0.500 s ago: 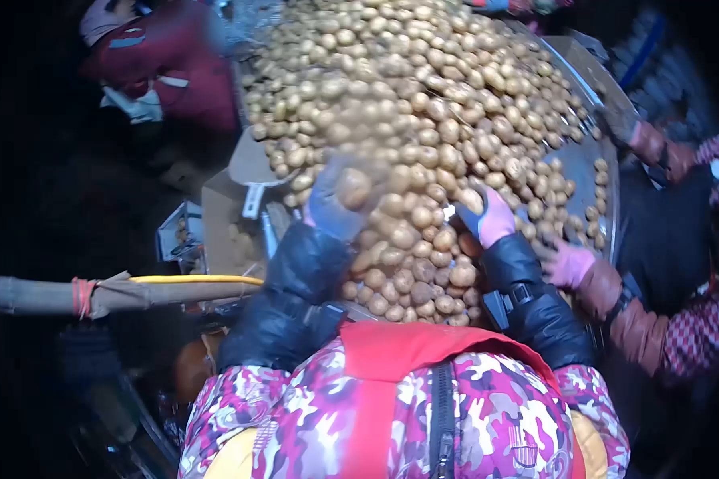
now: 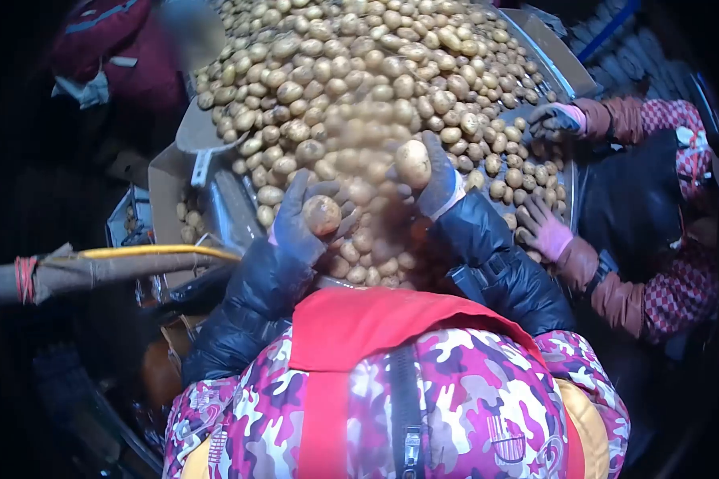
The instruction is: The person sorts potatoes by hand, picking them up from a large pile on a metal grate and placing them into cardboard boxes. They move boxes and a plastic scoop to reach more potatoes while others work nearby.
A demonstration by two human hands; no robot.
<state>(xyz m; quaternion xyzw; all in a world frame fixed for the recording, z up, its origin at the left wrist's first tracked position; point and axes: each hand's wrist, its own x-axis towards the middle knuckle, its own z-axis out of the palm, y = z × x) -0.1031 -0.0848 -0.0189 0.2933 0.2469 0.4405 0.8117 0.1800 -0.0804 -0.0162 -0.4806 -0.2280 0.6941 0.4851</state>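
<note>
A large heap of potatoes (image 2: 311, 88) lies on a table in front of me. My left hand (image 2: 302, 223), in a grey and pink glove, has its fingers curled round a round potato (image 2: 322, 215) at the near edge of the heap. To its right, my right hand (image 2: 439, 177), gloved too, grips a pale potato (image 2: 413, 164) between thumb and fingers. Both potatoes are raised a little over the pile. A blurred smear covers part of the heap between my hands.
On the right, a co-worker's gloved hands (image 2: 545, 227) touch potatoes at the table edge. A white scoop (image 2: 203, 144) and a cardboard box (image 2: 164, 191) are at the left, above a pole (image 2: 96, 271). Another person (image 2: 132, 64) is at the upper left.
My left hand has moved down and left, and my right hand up and left, now with a pale potato. The co-worker's upper hand has come in to the potatoes. The view has shifted.
</note>
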